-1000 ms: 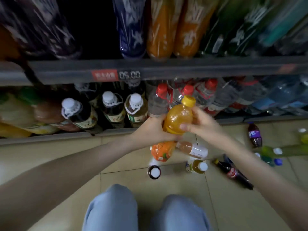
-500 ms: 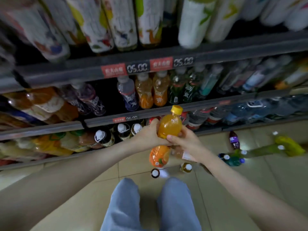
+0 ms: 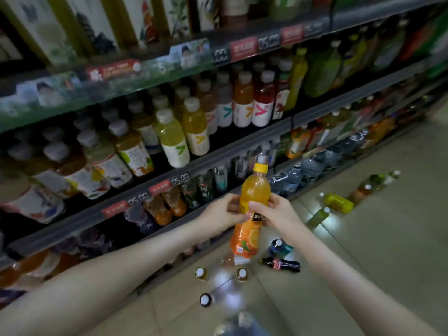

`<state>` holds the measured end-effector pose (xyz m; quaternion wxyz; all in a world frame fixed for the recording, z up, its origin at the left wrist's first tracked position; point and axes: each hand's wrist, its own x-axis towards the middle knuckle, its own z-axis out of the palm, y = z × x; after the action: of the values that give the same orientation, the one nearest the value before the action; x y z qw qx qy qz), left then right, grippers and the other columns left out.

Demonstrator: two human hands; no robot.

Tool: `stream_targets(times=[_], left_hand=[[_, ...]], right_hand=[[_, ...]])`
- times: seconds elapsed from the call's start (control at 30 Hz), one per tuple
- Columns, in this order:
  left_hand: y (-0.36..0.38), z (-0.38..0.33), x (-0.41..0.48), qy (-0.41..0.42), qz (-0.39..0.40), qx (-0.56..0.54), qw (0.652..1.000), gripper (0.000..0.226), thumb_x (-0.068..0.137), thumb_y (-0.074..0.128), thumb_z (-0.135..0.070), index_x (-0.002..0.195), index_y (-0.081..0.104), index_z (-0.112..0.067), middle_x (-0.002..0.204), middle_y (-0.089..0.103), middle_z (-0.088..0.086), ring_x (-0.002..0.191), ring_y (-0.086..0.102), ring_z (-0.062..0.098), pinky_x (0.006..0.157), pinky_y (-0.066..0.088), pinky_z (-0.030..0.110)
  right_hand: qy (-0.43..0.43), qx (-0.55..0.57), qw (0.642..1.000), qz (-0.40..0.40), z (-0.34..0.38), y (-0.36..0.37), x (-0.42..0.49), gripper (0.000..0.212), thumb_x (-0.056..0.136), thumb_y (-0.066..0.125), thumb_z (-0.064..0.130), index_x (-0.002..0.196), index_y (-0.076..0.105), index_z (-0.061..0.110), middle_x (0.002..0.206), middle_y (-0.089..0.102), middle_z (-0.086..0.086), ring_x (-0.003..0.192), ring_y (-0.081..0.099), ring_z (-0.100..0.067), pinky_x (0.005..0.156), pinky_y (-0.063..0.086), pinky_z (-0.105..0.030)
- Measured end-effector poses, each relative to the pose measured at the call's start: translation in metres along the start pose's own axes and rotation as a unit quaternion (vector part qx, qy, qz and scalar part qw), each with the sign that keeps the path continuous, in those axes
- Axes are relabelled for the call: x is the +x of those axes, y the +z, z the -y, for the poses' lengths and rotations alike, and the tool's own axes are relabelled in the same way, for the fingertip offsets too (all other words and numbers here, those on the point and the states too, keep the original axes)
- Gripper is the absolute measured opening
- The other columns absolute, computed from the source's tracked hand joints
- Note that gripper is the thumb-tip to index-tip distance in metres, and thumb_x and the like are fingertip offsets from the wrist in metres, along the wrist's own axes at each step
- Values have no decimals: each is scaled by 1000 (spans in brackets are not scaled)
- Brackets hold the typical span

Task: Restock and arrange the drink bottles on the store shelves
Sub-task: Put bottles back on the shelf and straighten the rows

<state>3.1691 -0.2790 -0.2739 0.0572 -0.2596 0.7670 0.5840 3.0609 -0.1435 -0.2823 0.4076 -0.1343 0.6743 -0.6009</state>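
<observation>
A tall run of store shelves (image 3: 242, 147) fills the left and upper part of the view, slanting away to the right, with red price tags along the dark front rails. Beside it lies a pale tiled floor (image 3: 392, 251). The middle shelf carries rows of pale-capped juice bottles (image 3: 174, 141) standing upright, and the lower shelves hold darker bottles and clear water bottles (image 3: 310, 166).

The person holds an orange drink bottle (image 3: 255, 190) with a yellow cap in front of the lower shelves, close to upright with the cap on top, clear of the rails and above the floor. Both hands grasp it at the middle. The left hand (image 3: 219, 212) wraps it from the left with curled fingers, and the right hand (image 3: 278, 213) takes it from the right, its thumb laid across the front at the top of the label. The neck and cap rise above the hands; the labelled lower half hangs below them.

Loose bottles lie on the floor. A yellow bottle (image 3: 338, 202) lies on its side well to the right, a cola bottle (image 3: 280, 264) lies flat below the hands, a blue bottle (image 3: 278, 247) sits just above it, and three small white-capped bottles (image 3: 201, 273) stand near the shelf base.
</observation>
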Motion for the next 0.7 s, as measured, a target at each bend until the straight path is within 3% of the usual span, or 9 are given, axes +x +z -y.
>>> stream_targets(times=[0.1, 0.23, 0.37, 0.47, 0.6, 0.7], left_hand=[[15, -28, 4, 33, 18, 23, 999, 45, 85, 70, -29, 125, 50, -23, 103, 62, -12, 95, 61, 2, 83, 54, 25], [43, -53, 15, 49, 32, 42, 997, 38, 88, 66, -35, 122, 52, -25, 114, 62, -5, 106, 61, 10, 93, 52, 37], [82, -79, 42, 48, 50, 74, 995, 30, 91, 62, -35, 117, 58, -21, 112, 66, -2, 105, 62, 14, 96, 50, 38], [126, -112, 76, 55, 63, 90, 992, 19, 91, 60, -31, 109, 60, -23, 100, 68, 0, 93, 64, 16, 93, 52, 41], [192, -162, 122, 63, 81, 103, 989, 8, 93, 57, -25, 101, 59, -25, 99, 69, 11, 86, 66, 22, 85, 55, 40], [250, -201, 159, 70, 77, 99, 990, 7, 93, 58, -23, 97, 59, -27, 96, 69, 6, 84, 66, 22, 85, 54, 40]], right_hand=[[-24, 18, 998, -50, 16, -22, -16, 24, 81, 75, 16, 102, 64, 18, 93, 75, 0, 90, 71, -20, 81, 58, -43], [-38, 36, 995, -86, 33, -58, -30, 23, 83, 73, 16, 104, 64, 13, 93, 75, -4, 85, 72, -22, 75, 59, -44], [-43, 52, 989, -133, 41, -118, -34, 18, 82, 73, 15, 98, 63, 15, 89, 73, -2, 74, 72, -12, 58, 57, -27], [-53, 58, 983, -164, 45, -188, -36, 15, 84, 71, 12, 95, 62, 16, 80, 70, 5, 61, 68, -1, 48, 50, -18], [-63, 35, 979, -192, 59, -287, -37, 19, 81, 74, 13, 97, 63, 15, 84, 70, 2, 68, 69, -7, 51, 51, -21], [-63, 13, 973, -221, 71, -370, -36, 21, 80, 76, 16, 94, 62, 21, 90, 70, 2, 79, 68, -13, 62, 56, -28]])
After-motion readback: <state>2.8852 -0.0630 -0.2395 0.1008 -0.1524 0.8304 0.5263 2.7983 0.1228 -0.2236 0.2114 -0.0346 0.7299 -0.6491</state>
